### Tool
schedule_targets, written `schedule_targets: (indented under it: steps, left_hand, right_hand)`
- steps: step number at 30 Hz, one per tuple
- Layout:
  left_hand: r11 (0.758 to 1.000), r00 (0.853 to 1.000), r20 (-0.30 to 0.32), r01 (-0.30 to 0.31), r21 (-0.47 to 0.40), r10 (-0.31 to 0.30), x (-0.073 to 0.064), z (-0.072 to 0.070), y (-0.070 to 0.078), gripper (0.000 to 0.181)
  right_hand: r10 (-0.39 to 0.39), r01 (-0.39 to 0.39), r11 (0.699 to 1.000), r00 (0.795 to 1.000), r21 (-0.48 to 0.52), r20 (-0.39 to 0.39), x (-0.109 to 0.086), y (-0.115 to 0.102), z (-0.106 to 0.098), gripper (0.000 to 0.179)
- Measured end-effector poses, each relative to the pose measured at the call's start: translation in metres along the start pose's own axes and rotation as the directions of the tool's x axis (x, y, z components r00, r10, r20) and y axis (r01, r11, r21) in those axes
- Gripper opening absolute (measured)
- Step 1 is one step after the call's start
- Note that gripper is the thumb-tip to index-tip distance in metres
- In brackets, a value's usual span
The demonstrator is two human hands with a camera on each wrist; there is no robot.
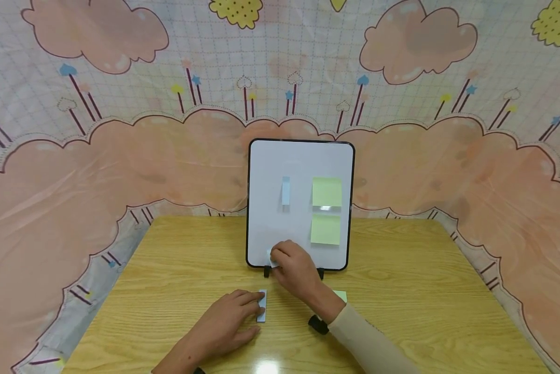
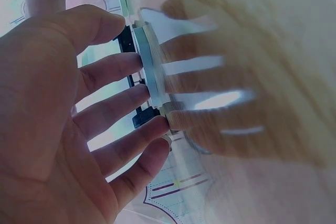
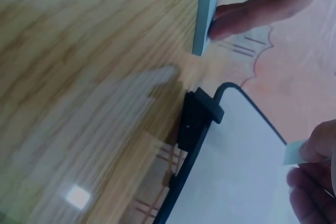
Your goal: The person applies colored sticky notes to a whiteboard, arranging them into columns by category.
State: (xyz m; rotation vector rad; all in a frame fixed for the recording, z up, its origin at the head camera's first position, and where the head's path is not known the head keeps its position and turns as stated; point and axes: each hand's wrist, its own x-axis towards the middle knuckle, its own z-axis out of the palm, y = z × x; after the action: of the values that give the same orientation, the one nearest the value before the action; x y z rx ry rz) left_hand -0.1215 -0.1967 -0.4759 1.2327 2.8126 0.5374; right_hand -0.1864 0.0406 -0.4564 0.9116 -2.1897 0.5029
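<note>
A white board (image 1: 270, 161) with a black rim stands upright on the table. A narrow blue sticky note (image 1: 286, 191) is stuck to its left half, and two green sticky notes (image 1: 326, 192) sit one above the other at its right. My right hand (image 1: 295, 265) pinches another blue sticky note (image 3: 294, 153) at the board's lower left, partly hidden by the fingers. On the table before the board, my left hand (image 1: 230, 317) touches a narrow pad of blue sticky notes (image 1: 263, 304) with extended fingertips; the pad's edge shows in the left wrist view.
A small black stand foot (image 1: 267, 271) supports the board at its lower left, and another is at the right. Partly behind my right wrist lie a green note pad (image 1: 340, 295) and a black object (image 1: 318, 324). Patterned cloth (image 1: 191, 166) surrounds the wooden table (image 1: 401, 270).
</note>
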Motion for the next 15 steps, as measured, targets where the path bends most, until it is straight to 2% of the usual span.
schedule_targets:
  steps: [10,15]
  left_hand:
    - [1.0,1.0,0.001,-0.001,0.004,0.001,0.0007,0.0017,-0.0009,0.026]
    - [1.0,0.999,-0.025,-0.021,0.013,0.021,0.0004,0.003,-0.0009,0.025]
  right_hand:
    - [0.0,-0.001,1.0,0.998,-0.015,-0.055,0.0009,0.0057,0.0003,0.026]
    - [-0.018,0.015,0.999,0.995,-0.03,-0.101,0.0015,0.0089,-0.0001,0.025]
